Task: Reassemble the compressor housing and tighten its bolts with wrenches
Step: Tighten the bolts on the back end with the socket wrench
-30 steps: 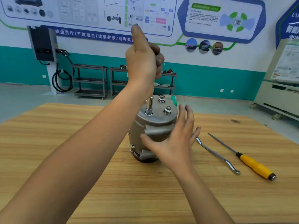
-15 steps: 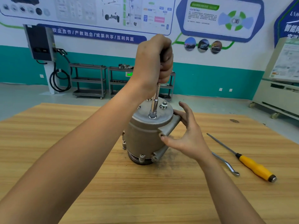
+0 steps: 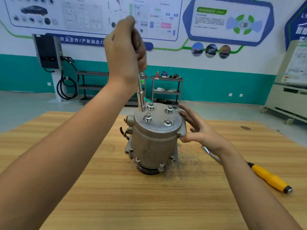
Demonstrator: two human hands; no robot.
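A grey metal compressor housing [image 3: 154,140] stands upright in the middle of the wooden table [image 3: 116,196]. Several bolts [image 3: 147,117] with washers stick up from its flat top. My left hand [image 3: 126,52] grips the handle of a socket driver [image 3: 141,98] held upright, and its socket sits on the top's far left edge. My right hand [image 3: 196,130] touches the housing's right side, thumb on a mounting lug and fingers spread loosely behind it.
A bent wrench [image 3: 211,154] lies on the table right of the housing, partly hidden by my right forearm. A yellow-handled screwdriver [image 3: 270,179] lies further right. Metal shelf carts [image 3: 167,90] and a wall charger [image 3: 48,52] stand beyond the table.
The housing has been turned, so several top bolts now face me. The socket now sits at the far left edge of the top. My right hand shifted further round the right side.
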